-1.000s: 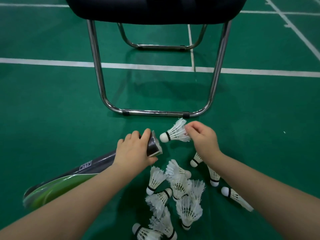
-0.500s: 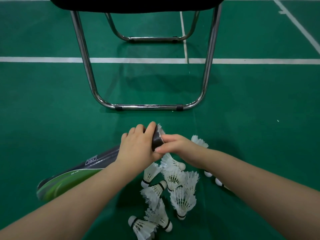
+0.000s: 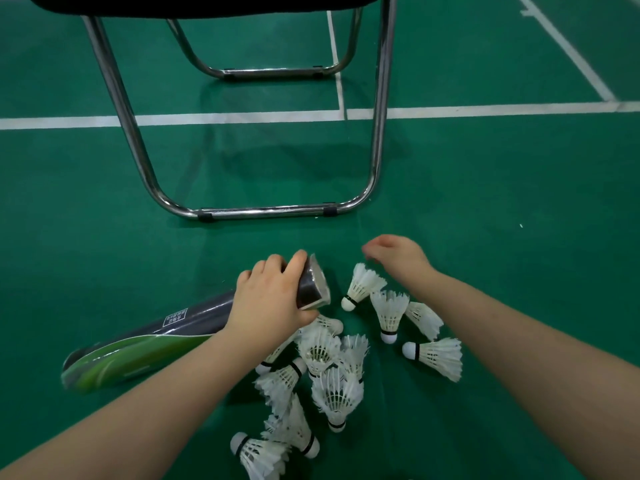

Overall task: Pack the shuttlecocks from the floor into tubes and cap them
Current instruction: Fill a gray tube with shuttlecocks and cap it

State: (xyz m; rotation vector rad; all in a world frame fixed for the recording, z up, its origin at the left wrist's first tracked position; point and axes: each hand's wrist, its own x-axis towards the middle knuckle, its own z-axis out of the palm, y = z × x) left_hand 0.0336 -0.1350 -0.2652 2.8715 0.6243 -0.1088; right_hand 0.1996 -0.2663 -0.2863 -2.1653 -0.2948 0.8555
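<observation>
A dark tube with a green pattern (image 3: pixel 145 344) lies slanted on the floor. My left hand (image 3: pixel 273 296) grips it near its open mouth (image 3: pixel 317 284), which points right. Empty and with loosely curled fingers, my right hand (image 3: pixel 398 258) hovers just right of the mouth, above the floor. Several white feather shuttlecocks lie in a loose heap (image 3: pixel 325 372) below the tube mouth. One shuttlecock (image 3: pixel 362 285) lies right beside the mouth, and others (image 3: pixel 436 356) are spread under my right forearm.
A chair with a chrome tube frame (image 3: pixel 263 212) stands directly ahead, its front floor bar close beyond the hands. Its dark seat is at the top edge. White court lines (image 3: pixel 242 116) cross the green floor (image 3: pixel 519 271) behind it.
My right hand pushed a shuttlecock cork-first into the tube mouth, let go and drew back to the right, empty. My left hand kept its hold on the tube.
</observation>
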